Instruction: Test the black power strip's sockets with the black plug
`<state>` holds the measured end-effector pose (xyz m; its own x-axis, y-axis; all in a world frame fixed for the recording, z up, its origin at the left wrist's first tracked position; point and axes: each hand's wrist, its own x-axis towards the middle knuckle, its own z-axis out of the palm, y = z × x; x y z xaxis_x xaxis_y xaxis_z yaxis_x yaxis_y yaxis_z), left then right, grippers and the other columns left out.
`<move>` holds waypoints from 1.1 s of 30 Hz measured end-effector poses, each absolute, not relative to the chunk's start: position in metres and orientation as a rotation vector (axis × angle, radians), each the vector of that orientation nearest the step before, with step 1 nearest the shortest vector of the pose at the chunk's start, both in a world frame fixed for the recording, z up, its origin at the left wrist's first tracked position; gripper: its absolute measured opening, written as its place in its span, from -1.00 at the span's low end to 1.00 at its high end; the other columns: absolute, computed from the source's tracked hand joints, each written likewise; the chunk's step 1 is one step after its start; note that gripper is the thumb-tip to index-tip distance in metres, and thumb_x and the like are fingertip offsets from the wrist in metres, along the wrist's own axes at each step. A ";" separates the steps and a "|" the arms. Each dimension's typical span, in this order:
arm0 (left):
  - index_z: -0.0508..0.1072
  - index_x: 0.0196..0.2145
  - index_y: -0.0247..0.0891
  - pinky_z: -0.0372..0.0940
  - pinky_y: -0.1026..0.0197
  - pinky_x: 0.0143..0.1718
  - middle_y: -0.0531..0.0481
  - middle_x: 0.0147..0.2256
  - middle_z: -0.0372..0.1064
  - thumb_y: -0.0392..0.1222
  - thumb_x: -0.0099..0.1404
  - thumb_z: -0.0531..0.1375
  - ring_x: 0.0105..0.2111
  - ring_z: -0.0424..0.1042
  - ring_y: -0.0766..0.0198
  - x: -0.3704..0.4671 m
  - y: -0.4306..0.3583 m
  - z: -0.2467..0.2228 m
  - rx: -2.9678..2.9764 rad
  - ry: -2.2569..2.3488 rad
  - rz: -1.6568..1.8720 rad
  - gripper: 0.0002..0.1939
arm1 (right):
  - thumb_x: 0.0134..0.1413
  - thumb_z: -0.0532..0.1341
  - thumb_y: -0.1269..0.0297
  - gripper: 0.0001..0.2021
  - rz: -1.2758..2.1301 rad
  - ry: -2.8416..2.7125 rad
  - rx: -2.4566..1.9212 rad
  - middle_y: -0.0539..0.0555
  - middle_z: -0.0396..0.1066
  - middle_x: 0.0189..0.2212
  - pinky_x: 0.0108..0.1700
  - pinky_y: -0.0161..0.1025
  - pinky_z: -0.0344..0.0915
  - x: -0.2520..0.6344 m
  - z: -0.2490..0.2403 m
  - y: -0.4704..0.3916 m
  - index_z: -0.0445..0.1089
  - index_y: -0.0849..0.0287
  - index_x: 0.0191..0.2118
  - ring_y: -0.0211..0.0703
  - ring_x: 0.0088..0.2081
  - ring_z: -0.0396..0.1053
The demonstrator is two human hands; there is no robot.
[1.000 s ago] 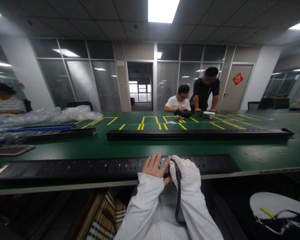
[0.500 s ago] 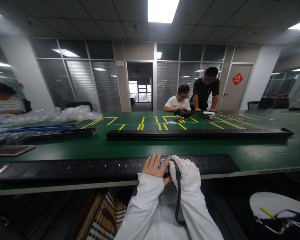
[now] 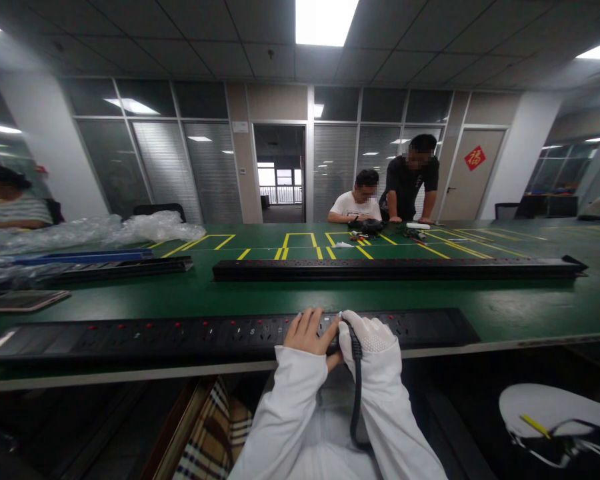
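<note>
One bare left hand [image 3: 307, 333] lies on a long black power strip [image 3: 220, 337] in the head view, which is all I have to watch from far away. Its fingers are a little apart on top, with the thumb low by the front side. I can't tell if they squeeze. The gloved right hand [image 3: 373, 337] has its fingers wrapped tight around the top end of a thick black cord [image 3: 358, 381]. That hand hides the very tip, so I can't say if it sits in the strip.

The strip lies flat on the green table [image 3: 510, 303], close to the near edge. I think a hard pull could drag it off, since its right end is so near that edge. The cord hangs between two white sleeves [image 3: 387, 397], and I worry one could catch it and tug it crooked. If the bare hand pressed too softly, the strip might twist. Another black strip [image 3: 400, 270] lies farther back, so I doubt it would get bumped.
</note>
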<state>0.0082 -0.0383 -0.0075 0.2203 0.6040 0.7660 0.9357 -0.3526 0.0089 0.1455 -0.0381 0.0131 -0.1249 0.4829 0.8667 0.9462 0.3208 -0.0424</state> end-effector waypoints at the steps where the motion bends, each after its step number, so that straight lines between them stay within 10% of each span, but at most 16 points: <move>1: 0.32 -0.03 0.09 0.10 0.00 -0.03 -0.07 0.01 0.29 0.12 0.00 0.17 0.00 0.24 0.01 0.008 -0.038 -0.008 -2.036 -1.414 -0.964 -0.47 | 0.08 0.00 0.12 -0.70 -0.700 -1.748 -1.281 -0.02 0.34 -0.56 -0.32 -0.32 -0.02 0.146 0.013 -0.038 0.42 0.07 -0.23 -0.27 -0.46 0.18; 33: 0.32 -0.03 0.10 0.09 0.01 -0.02 -0.04 0.02 0.28 -0.02 -0.02 0.18 0.01 0.24 0.03 0.009 -0.039 -0.008 -2.021 -1.430 -0.958 -0.47 | 0.06 0.03 0.12 -0.71 -0.715 -1.743 -1.284 -0.01 0.34 -0.56 -0.32 -0.30 -0.03 0.146 0.011 -0.037 0.43 0.08 -0.23 -0.26 -0.46 0.16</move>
<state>0.0091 -0.0394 -0.0085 0.2077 0.6036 0.7698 0.9414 -0.3371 0.0103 0.1458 -0.0368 0.0111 -0.1277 0.4729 0.8718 0.9488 0.3142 -0.0315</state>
